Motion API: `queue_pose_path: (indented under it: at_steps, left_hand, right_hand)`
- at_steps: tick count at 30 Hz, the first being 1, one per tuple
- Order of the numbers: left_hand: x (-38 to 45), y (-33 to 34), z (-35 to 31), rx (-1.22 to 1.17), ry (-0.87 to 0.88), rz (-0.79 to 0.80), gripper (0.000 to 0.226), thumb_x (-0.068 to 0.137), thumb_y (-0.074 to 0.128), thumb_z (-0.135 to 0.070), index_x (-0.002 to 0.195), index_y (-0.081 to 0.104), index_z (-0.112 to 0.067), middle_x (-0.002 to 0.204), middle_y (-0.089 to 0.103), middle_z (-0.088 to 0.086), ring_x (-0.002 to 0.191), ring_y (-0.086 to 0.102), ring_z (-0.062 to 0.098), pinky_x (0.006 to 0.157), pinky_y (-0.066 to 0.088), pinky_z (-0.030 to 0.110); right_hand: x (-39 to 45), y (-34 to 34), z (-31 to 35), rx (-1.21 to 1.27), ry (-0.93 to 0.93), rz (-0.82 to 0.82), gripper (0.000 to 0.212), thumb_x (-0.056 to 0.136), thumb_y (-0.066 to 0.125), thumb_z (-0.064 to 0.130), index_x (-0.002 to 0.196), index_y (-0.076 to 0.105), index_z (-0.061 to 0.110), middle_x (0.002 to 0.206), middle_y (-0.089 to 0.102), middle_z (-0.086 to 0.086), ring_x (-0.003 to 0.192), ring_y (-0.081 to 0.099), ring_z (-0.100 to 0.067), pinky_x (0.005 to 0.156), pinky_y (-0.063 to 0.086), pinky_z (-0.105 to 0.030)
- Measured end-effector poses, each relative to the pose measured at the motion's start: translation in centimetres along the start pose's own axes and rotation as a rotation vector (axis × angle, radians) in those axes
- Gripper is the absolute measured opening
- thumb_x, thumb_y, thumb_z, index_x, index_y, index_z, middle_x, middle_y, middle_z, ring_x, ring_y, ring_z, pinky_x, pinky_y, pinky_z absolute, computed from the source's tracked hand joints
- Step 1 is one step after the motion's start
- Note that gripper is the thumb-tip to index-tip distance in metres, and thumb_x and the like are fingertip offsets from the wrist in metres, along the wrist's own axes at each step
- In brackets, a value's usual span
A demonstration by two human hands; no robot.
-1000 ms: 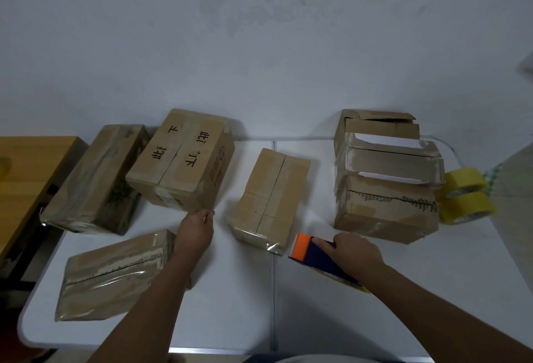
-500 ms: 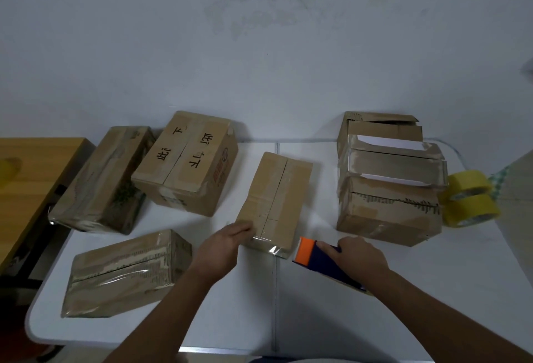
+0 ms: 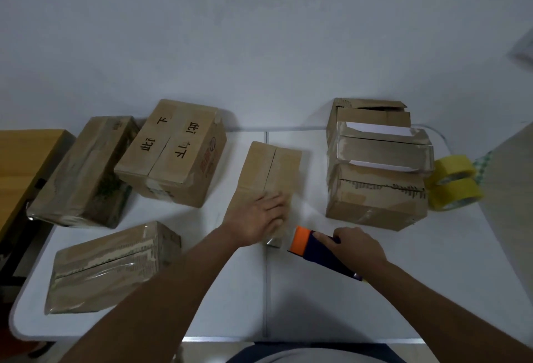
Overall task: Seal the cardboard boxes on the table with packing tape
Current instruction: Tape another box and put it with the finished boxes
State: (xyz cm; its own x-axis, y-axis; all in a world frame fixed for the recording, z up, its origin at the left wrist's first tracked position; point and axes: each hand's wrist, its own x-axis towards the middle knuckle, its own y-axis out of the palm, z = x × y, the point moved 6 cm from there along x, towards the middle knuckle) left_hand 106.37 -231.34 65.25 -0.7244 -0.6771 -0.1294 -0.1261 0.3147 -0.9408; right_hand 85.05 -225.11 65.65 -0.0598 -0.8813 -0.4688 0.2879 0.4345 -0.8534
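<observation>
My left hand (image 3: 256,218) lies flat, fingers straight, on the near end of the middle cardboard box (image 3: 266,178). Its seam runs away from me. My right hand (image 3: 357,243) grips the tape dispenser (image 3: 314,250) just beside that end.

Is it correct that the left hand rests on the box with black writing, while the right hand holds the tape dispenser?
Not quite. In the head view the left hand rests on the plain middle box, not the box with black writing. The right hand does hold the tape dispenser.
</observation>
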Motion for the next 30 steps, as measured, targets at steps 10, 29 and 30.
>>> queue_pose_path:
  at_steps: [10, 29, 30]
  left_hand:
    - [0.7, 3.4, 0.6, 0.182, -0.027, 0.020, 0.057, 0.103, 0.013, -0.062, 0.156, 0.015, -0.041, 0.166, -0.001, -0.012, 0.152, -0.012, 0.013, 0.123, 0.002, 0.052]
    - [-0.3, 3.3, 0.0, 0.113, -0.130, -0.152, 0.034, 0.103, 0.022, -0.059, 0.123, 0.048, -0.049, 0.166, 0.012, -0.006, 0.154, 0.000, 0.020, 0.121, 0.006, 0.054]
    - [-0.6, 3.5, -0.1, 0.110, -0.161, -0.178, 0.034, 0.103, 0.021, -0.059, 0.118, 0.049, -0.048, 0.166, 0.015, -0.004, 0.154, 0.002, 0.022, 0.120, 0.008, 0.054]
  right_hand:
    - [-0.1, -1.1, -1.1, -0.031, -0.061, 0.017, 0.062, 0.090, 0.037, 0.073, 0.088, 0.058, 0.015, 0.079, 0.056, -0.002, 0.074, 0.059, -0.020, 0.067, 0.047, -0.031]
    - [0.0, -2.5, -4.8, 0.012, -0.038, 0.109, 0.057, 0.092, 0.037, 0.069, 0.102, 0.057, 0.016, 0.089, 0.058, -0.002, 0.079, 0.057, -0.017, 0.074, 0.050, -0.031]
    - [0.1, -2.6, -4.7, 0.019, -0.050, 0.135, 0.052, 0.093, 0.039, 0.065, 0.105, 0.055, 0.016, 0.093, 0.059, -0.003, 0.082, 0.058, -0.018, 0.075, 0.049, -0.032]
